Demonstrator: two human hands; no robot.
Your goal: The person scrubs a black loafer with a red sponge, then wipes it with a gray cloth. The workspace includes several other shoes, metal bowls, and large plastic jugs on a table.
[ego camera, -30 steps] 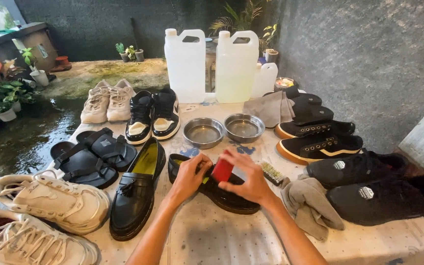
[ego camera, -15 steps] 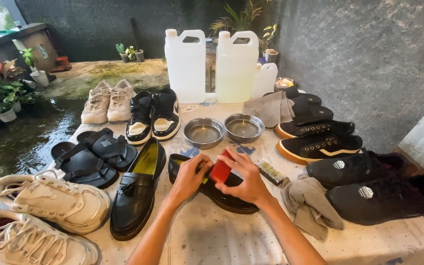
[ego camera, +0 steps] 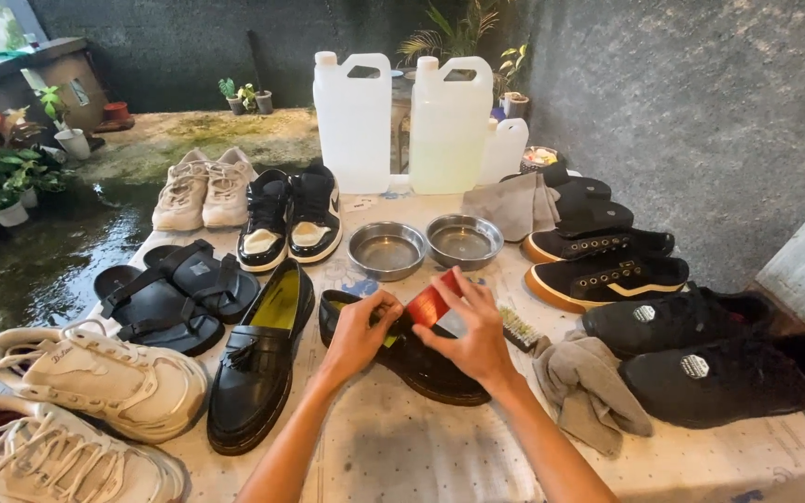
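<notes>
Nearest on the cloth-covered bench (ego camera: 402, 456), both forearms reach in from the near edge. The left hand (ego camera: 358, 328) is closed over the opening of a glossy black leather loafer (ego camera: 421, 359), pinning it down. The loafer lies directly under both hands, its long axis running from far left to near right. The right hand (ego camera: 473, 331) grips a small red rectangular block (ego camera: 429, 302), held just above the shoe's upper. The matching black tasselled loafer (ego camera: 258, 359) lies to the left, a crumpled grey cloth (ego camera: 589, 391) to the right. Farther off stand two round steel bowls (ego camera: 387, 250) and two white plastic jugs (ego camera: 354, 121).
</notes>
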